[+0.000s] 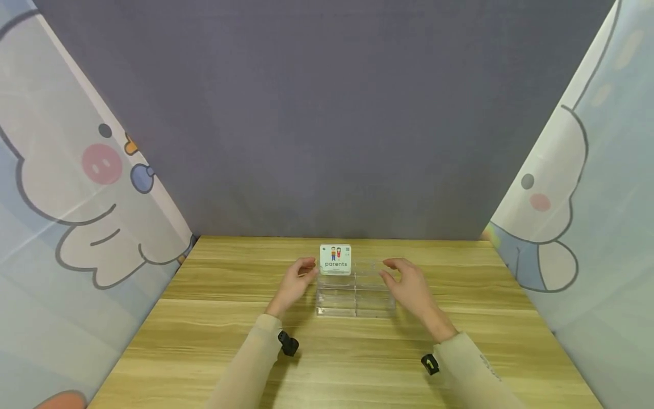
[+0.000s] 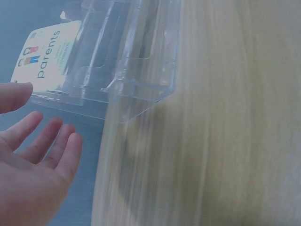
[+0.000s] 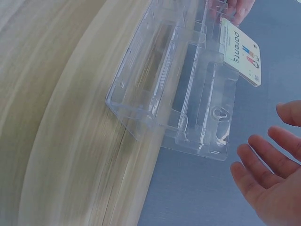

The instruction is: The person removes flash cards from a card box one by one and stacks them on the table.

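Note:
A clear plastic tiered rack (image 1: 355, 301) with several compartments stands on the wooden table. In its upper left compartment sits a white card (image 1: 335, 258) printed "parents" with two small cartoon figures. To the left of the rack, my left hand (image 1: 295, 282) is raised with fingers apart and holds nothing; the left wrist view shows a gap between its fingertips (image 2: 73, 141) and the rack. On the other side, my right hand (image 1: 410, 288) is beside the upper right corner, its loose fingers (image 3: 254, 165) apart from the plastic in the right wrist view.
The wooden tabletop (image 1: 347, 363) runs back to a dark grey wall panel (image 1: 327, 125). Pale cartoon-printed sheets rise at the left (image 1: 61, 170) and right (image 1: 603, 227). A small black device is strapped at each sleeve cuff.

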A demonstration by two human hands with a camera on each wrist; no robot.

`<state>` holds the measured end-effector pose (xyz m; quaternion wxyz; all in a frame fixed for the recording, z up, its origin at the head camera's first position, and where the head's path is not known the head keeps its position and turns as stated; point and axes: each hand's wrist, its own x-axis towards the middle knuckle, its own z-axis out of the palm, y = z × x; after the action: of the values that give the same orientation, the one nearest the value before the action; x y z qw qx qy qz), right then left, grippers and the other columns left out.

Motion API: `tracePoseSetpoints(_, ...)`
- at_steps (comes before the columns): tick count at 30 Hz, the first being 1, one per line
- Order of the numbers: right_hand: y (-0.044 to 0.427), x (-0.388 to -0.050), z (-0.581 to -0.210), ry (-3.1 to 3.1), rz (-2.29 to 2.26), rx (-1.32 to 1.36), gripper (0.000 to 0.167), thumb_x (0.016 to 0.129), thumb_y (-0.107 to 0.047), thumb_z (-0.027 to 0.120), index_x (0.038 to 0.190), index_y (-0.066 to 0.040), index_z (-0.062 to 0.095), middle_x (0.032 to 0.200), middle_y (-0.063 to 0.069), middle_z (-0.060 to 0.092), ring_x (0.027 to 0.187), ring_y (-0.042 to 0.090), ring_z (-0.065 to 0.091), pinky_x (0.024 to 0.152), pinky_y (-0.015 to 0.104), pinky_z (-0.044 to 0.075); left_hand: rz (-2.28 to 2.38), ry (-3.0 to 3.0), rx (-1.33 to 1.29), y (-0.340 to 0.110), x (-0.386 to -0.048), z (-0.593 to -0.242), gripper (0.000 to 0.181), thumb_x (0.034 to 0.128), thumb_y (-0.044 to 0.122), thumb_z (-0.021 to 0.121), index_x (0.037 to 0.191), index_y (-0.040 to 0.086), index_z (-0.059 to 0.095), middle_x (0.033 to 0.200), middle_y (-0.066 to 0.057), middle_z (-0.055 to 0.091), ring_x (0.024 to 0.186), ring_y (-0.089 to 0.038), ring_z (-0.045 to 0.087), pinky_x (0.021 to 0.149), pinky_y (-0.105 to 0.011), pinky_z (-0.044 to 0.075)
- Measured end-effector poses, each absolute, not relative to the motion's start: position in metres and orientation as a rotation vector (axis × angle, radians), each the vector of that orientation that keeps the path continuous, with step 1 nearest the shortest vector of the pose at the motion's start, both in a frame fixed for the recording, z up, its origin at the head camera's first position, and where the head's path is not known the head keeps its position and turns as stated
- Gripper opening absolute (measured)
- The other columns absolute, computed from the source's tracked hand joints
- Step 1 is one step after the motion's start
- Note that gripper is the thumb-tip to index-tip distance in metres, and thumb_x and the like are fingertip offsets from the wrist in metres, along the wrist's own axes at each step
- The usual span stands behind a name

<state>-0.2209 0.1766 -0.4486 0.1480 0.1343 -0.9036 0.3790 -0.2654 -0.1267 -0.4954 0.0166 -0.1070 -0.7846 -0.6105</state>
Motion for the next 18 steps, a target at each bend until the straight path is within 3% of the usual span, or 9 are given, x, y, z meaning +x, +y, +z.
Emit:
tracePoseSetpoints(11, 0.172, -0.221, -0.449, -2.593, 1.123, 0.388, 0.035, 0.098, -0.017, 0.070, 0.125, 0.004, 0.065, 0.122, 0.017, 0.067, 0.113, 0.037, 0.062, 0.092, 0.055, 0.052, -1.951, -2.394, -0.363, -0.119, -0.255, -0.476, 0.043, 0.1019, 0.001, 0.058, 0.141, -0.013, 0.047, 0.136, -0.030, 0.054, 0.126, -0.045, 0.050, 0.108, -0.057, 0.040)
tracePoseSetpoints(18, 0.174, -0.219, -0.448, -2.614, 1.146, 0.373, 0.037, 0.102, -0.024, 0.063, 0.128, 0.002, 0.065, 0.124, 0.016, 0.066, 0.116, 0.036, 0.061, 0.095, 0.055, 0.051, -1.959, -2.375, -0.338, -0.118, -0.269, -0.500, 0.041, 0.1023, 0.006, 0.059, 0.141, -0.005, 0.052, 0.139, -0.023, 0.055, 0.127, -0.041, 0.051, 0.107, -0.054, 0.043)
